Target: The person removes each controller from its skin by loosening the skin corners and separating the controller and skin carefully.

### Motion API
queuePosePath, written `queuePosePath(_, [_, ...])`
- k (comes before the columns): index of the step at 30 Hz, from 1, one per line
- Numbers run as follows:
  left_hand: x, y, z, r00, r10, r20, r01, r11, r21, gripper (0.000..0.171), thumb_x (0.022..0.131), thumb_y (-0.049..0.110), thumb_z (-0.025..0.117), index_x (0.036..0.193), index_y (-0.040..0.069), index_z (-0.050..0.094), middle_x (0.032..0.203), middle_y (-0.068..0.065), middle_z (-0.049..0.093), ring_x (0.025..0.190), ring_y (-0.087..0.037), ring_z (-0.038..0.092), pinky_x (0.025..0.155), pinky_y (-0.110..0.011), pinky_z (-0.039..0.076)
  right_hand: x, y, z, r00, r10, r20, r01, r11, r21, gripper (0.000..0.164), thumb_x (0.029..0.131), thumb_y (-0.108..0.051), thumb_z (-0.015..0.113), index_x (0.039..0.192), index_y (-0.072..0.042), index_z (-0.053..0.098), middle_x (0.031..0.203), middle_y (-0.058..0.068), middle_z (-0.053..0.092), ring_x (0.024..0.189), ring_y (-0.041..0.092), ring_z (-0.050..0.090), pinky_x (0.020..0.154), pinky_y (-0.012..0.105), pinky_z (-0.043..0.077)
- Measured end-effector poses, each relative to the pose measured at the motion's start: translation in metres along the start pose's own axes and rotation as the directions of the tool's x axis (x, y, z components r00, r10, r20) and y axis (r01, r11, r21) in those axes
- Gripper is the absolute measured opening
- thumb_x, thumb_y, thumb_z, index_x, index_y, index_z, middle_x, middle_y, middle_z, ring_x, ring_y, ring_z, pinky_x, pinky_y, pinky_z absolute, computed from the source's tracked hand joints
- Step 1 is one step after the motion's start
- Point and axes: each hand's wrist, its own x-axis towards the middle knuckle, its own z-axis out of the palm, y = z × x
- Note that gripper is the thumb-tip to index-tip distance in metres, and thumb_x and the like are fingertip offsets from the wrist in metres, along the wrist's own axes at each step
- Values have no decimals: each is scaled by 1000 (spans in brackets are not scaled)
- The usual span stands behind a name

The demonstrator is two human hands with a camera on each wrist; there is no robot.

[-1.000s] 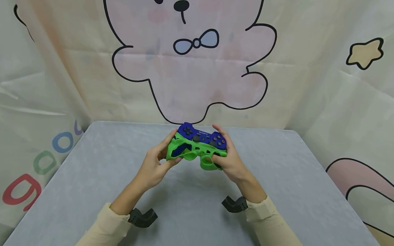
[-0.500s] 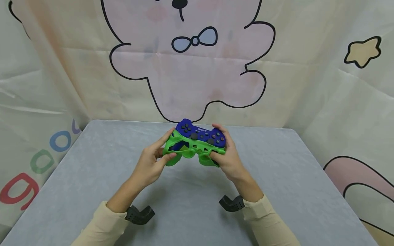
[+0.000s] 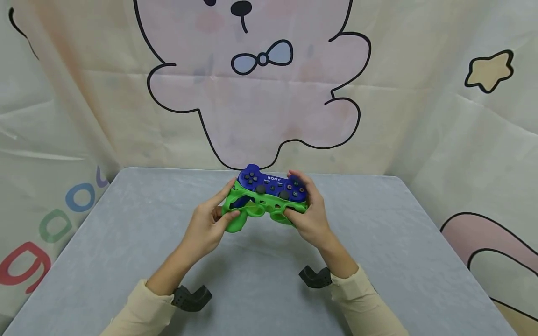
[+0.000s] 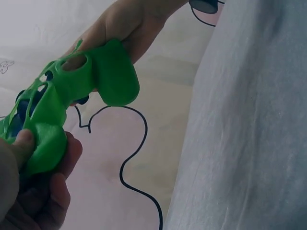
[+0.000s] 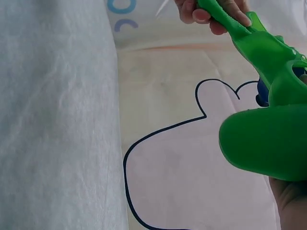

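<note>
A blue Sony game controller [image 3: 272,183] is held up above the table, its buttons and sticks facing up. A green silicone controller cover [image 3: 271,202] lies over its lower part, pulled partly on. My left hand [image 3: 203,233] pinches the cover's left side between thumb and fingers. With my right hand [image 3: 315,221] I grip the right end of controller and cover, thumb pressing near the cover's opening. In the left wrist view one rounded grip sleeve of the cover [image 4: 115,74] sticks out. The right wrist view shows the cover [image 5: 268,141] close up, with little of the controller [image 5: 262,92] visible.
A grey cloth-covered table [image 3: 260,284] spreads beneath both hands. Behind it hangs a printed curtain [image 3: 273,107], with more printed fabric at both sides. Black camera mounts [image 3: 191,298] sit at each wrist, by the cream sleeves.
The left side of the cover has shifted down and its left grip sleeve now hangs lower. My left hand has moved slightly left. The right-hand part of the cover has tucked upward under the controller.
</note>
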Motion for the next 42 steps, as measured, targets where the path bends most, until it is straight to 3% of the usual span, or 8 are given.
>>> queuePosePath(4, [0,0,1,1000,-21,22,20,1000,17,67,98,8,64,158,23,36,66,-10,64,46,-7,47,47,-25,42,-1,1,-2,1000,21,3,-21,1000,7,85,75,24,63,151,-8,40,144,0,49,107,13,58,80,20,55])
queuePosePath(7, [1,-2,1,997,-12,74,13,1000,-13,71,98,10,65,160,24,31,86,-12,75,68,-10,67,65,-25,53,-2,3,-5,998,63,12,-64,997,39,91,75,24,62,153,-14,37,147,9,47,109,14,56,81,20,54])
queuePosePath(10, [2,-4,1,993,12,116,-3,997,-81,75,97,8,67,159,22,28,117,-14,74,98,-18,73,86,-30,56,-4,4,-7,994,104,36,-105,993,46,98,73,25,59,156,-19,31,152,17,42,110,13,55,80,20,53])
queuePosePath(17, [4,-4,-2,991,54,122,-28,978,-205,67,91,0,72,145,15,35,110,-18,74,95,-15,71,90,-32,54,-4,3,-11,973,193,129,-201,978,50,112,72,24,57,162,-27,12,157,19,40,104,10,60,70,22,52])
queuePosePath(24, [6,-3,-5,975,118,186,-63,959,-278,58,91,-7,69,132,7,31,109,-13,71,92,-15,68,87,-33,51,-3,7,-12,947,268,175,-273,962,2,114,77,20,62,161,-37,11,131,17,51,92,12,61,67,25,55])
queuePosePath(31, [4,-2,-7,950,117,288,13,912,-410,58,92,-5,68,126,18,27,102,-1,69,89,-13,63,85,-33,48,-7,6,-12,965,188,183,-205,975,81,106,74,21,59,162,-23,20,129,7,49,99,11,58,73,23,56])
queuePosePath(36, [2,-2,-11,962,112,251,14,892,-452,63,91,-1,71,136,19,33,124,0,65,100,-18,63,89,-32,51,-4,2,-10,967,182,179,-204,973,113,104,71,22,53,161,-21,24,123,3,49,93,11,51,68,22,49])
queuePosePath(42, [0,-1,-11,984,59,167,12,919,-394,72,94,6,71,153,19,32,136,-2,63,113,-17,65,97,-30,51,-1,-2,-5,969,212,124,-229,963,142,94,76,22,51,157,-21,31,131,4,45,94,13,50,67,21,48])
